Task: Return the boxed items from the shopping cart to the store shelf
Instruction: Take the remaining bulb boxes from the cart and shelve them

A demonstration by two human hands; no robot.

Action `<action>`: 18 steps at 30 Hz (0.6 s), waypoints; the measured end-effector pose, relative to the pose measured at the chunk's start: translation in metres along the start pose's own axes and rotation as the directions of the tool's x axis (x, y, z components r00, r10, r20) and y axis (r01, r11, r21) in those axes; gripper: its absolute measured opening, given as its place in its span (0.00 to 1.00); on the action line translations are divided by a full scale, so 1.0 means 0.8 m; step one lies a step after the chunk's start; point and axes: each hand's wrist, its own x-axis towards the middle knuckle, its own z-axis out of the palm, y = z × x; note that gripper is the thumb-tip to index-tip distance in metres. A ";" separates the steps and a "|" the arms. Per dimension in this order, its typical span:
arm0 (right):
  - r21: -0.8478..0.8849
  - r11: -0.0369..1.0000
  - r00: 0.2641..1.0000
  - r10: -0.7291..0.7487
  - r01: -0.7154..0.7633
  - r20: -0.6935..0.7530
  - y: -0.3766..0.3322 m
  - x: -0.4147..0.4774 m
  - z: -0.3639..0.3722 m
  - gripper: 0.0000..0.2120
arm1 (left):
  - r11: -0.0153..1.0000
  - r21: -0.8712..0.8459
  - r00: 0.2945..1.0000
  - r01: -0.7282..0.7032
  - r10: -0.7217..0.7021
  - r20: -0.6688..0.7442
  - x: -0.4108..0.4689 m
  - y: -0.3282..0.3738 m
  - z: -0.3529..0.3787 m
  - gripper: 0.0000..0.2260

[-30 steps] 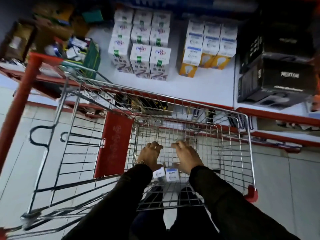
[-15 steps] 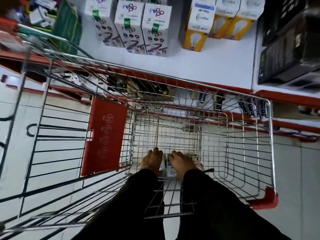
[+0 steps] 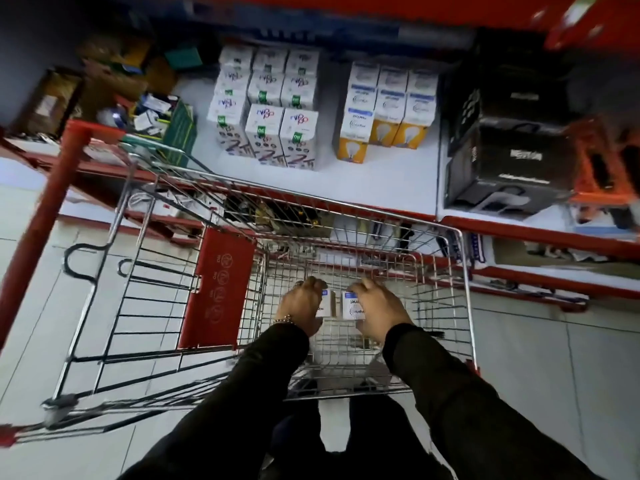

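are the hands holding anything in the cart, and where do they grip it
Each hand holds one small white box. The left hand wraps the left box around its left side; the right hand clasps the right box from its right side.

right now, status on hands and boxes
Left hand shut on left box, right hand on right box. Both low in cart. Shelf ahead, nothing blocking.

Both arms reach forward and down, side by side, in dark long sleeves; the left hand [image 3: 304, 304] is curled, knuckles up, fingers wrapped over a small box [image 3: 326, 304]; a beaded bracelet [image 3: 284, 319] sits at its wrist; the right hand [image 3: 379, 308] lies just beside it, palm down, fingers clasped over a second box [image 3: 352, 305].
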 end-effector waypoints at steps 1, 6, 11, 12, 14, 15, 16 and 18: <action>0.000 1.000 0.999 -0.002 0.002 -0.034 0.001 -0.008 -0.014 0.34 | 1.000 0.011 1.000 -0.007 0.007 -0.020 -0.004 0.008 -0.013 0.27; -0.035 0.999 0.986 -0.007 0.001 -0.166 0.006 -0.034 -0.069 0.34 | 0.995 0.082 0.983 -0.051 0.065 -0.174 -0.014 0.042 -0.070 0.24; -0.083 0.996 0.952 -0.059 0.035 -0.300 0.018 -0.046 -0.121 0.34 | 0.982 0.130 0.935 -0.139 0.174 -0.311 -0.007 0.068 -0.123 0.25; -0.077 0.996 0.942 -0.065 0.041 -0.330 0.021 -0.048 -0.133 0.33 | 0.978 0.150 0.921 -0.146 0.189 -0.339 -0.004 0.073 -0.134 0.25; -0.071 0.996 0.920 -0.075 0.051 -0.384 0.027 -0.052 -0.159 0.32 | 0.972 0.171 0.898 -0.162 0.217 -0.383 0.002 0.082 -0.155 0.25; -0.074 0.996 0.911 -0.078 0.053 -0.405 0.031 -0.053 -0.172 0.32 | 0.967 0.179 0.881 -0.179 0.239 -0.408 0.006 0.086 -0.165 0.26; -0.078 0.996 0.902 -0.082 0.054 -0.423 0.036 -0.054 -0.185 0.31 | 0.962 0.195 0.866 -0.192 0.259 -0.427 0.011 0.090 -0.176 0.26; -0.083 0.995 0.884 -0.081 0.048 -0.461 0.046 -0.052 -0.207 0.32 | 0.951 0.236 0.839 -0.200 0.290 -0.461 0.022 0.098 -0.198 0.27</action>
